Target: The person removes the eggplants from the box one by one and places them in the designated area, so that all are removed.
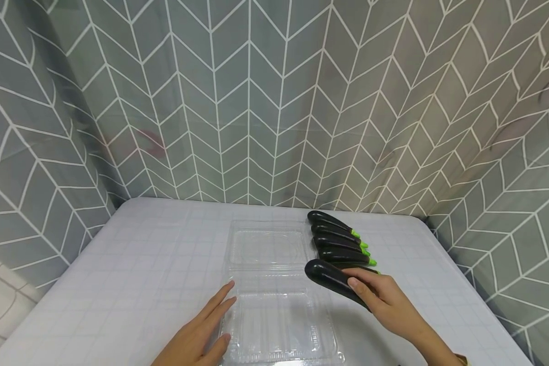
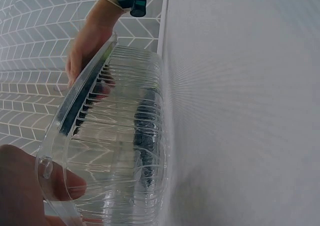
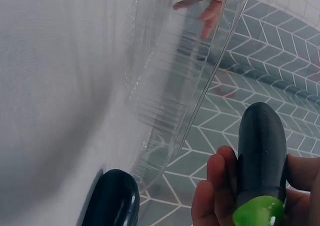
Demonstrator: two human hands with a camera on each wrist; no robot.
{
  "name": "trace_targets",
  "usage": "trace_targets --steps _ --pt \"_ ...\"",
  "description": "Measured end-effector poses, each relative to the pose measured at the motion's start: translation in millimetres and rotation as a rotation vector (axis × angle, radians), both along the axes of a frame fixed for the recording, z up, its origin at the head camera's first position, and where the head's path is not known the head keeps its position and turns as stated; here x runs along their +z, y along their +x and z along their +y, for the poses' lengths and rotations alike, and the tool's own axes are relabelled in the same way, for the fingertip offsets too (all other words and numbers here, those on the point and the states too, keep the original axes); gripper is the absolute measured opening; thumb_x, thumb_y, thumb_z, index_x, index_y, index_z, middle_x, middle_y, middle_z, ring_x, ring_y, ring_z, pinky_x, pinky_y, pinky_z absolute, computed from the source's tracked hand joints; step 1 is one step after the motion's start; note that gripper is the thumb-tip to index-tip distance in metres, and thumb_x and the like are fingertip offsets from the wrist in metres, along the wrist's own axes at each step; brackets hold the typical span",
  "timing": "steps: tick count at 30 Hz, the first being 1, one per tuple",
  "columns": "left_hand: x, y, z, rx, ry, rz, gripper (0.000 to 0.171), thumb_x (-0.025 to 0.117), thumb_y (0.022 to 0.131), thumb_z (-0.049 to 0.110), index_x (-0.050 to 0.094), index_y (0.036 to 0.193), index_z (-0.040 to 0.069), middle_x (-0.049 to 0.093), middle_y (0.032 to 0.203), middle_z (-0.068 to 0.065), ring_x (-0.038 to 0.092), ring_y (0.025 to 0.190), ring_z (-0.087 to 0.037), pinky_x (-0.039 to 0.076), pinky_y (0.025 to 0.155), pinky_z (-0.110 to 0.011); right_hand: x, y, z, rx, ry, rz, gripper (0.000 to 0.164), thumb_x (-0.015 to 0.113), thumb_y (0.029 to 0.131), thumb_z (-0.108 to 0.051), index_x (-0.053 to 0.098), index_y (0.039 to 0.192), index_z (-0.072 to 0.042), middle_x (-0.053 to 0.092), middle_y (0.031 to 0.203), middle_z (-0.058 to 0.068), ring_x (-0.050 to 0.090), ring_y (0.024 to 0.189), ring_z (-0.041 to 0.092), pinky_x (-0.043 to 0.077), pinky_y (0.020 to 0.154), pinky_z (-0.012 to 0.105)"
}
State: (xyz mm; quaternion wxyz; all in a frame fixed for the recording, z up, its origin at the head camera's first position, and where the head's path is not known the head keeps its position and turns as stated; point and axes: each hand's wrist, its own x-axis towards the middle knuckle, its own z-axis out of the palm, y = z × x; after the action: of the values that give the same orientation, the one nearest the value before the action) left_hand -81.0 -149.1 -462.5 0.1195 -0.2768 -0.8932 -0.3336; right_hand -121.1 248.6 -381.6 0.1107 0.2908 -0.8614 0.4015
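A dark eggplant (image 1: 330, 279) with a green stem end (image 3: 258, 211) is held in my right hand (image 1: 386, 305), thumb on one side and fingers on the other. It hangs tilted above the right edge of a clear plastic clamshell box (image 1: 279, 325), whose lid (image 1: 270, 246) lies folded back. At the box's left edge is my left hand (image 1: 201, 330), fingers spread and straight; the left wrist view shows its fingertips (image 2: 75, 186) by the clear wall. Several more eggplants (image 1: 343, 255) lie in a row right of the lid, stems pointing right.
The box and eggplants sit on a white table (image 1: 142, 264) with a faint grid. Grey curtains (image 1: 265, 101) with a white chevron pattern stand behind it and at both sides. A dark band (image 2: 132, 3) circles the right wrist.
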Motion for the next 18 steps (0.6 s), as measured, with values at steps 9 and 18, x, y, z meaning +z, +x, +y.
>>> trace_targets --steps 9,18 --pt "-1.1 0.2 -1 0.004 -0.008 0.008 0.06 0.075 0.09 0.012 0.056 0.146 0.001 0.033 0.167 -0.002 0.052 0.138 -0.023 0.055 0.097 -0.042 -6.1 -4.6 13 -0.068 0.073 0.057 0.025 0.06 0.104 -0.001 0.072 0.125 -0.005 0.073 0.119 0.001 0.067 0.106 0.008 0.058 0.08 0.025" --pt "-1.7 -0.1 -1 -0.005 0.002 0.038 0.061 0.075 0.09 0.011 0.056 0.147 0.001 0.033 0.167 -0.003 0.053 0.137 -0.022 0.056 0.095 -0.04 -22.2 -12.0 32 -0.126 0.175 0.179 0.032 0.07 0.097 -0.001 0.072 0.127 -0.012 0.071 0.121 -0.005 0.066 0.113 0.014 0.045 0.093 0.012"
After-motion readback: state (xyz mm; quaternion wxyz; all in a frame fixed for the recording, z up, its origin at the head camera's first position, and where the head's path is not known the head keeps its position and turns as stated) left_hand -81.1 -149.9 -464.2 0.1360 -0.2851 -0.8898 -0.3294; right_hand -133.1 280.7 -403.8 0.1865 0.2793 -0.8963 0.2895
